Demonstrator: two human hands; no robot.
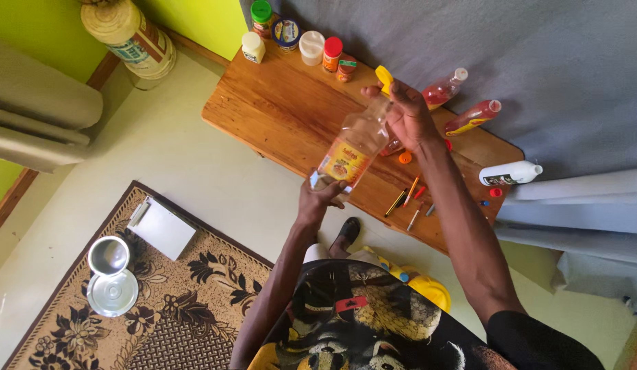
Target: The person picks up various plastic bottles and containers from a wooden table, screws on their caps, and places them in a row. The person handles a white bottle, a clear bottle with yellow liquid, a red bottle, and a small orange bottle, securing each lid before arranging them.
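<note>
A clear plastic bottle (356, 147) with a yellow and orange label and a yellow cap (384, 77) is held tilted above the wooden table (277, 113). My left hand (318, 199) grips its base. My right hand (406, 113) is closed around its neck just under the cap. Behind my right hand, two bottles of red liquid (445, 88) (472, 118) lie on the table, and a white bottle (510, 173) lies further right.
Several small jars (311, 46) stand along the table's far edge against a grey curtain (537, 62). Pens (407, 195) and loose caps (405, 157) lie on the table. On the patterned rug (161, 301) sit a metal pot with lid (111, 274) and a white box (162, 226).
</note>
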